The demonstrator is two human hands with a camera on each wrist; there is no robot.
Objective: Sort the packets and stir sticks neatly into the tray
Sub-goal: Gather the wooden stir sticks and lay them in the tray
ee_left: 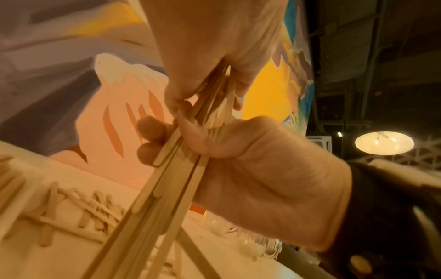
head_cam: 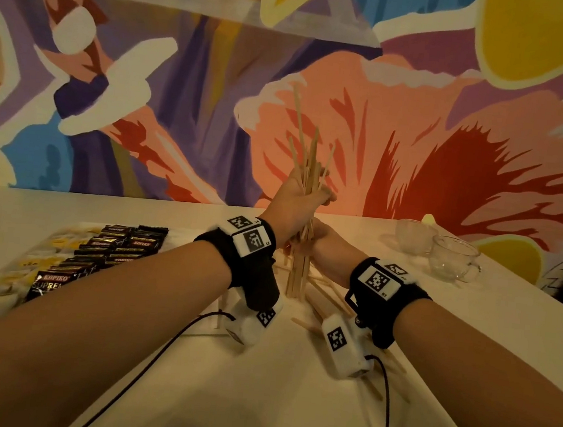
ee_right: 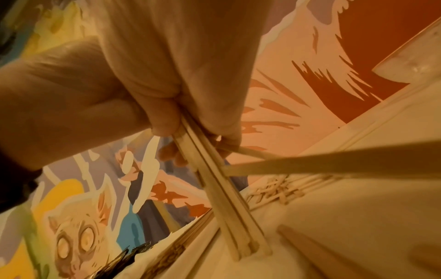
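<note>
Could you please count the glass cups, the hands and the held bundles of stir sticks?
Glass cups: 2
Hands, left hand and right hand: 2
Stir stick bundle, gripped by both hands: 1
Total: 5

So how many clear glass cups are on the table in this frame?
2. Both stand at the table's far right by the mural wall: one cup farther back, the other cup just right and nearer, touching or overlapping it. None seems hidden.

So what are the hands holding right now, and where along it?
Both grip one upright bundle of stir sticks: the left hand around its middle, the right hand just below, lower ends on the table.
</note>
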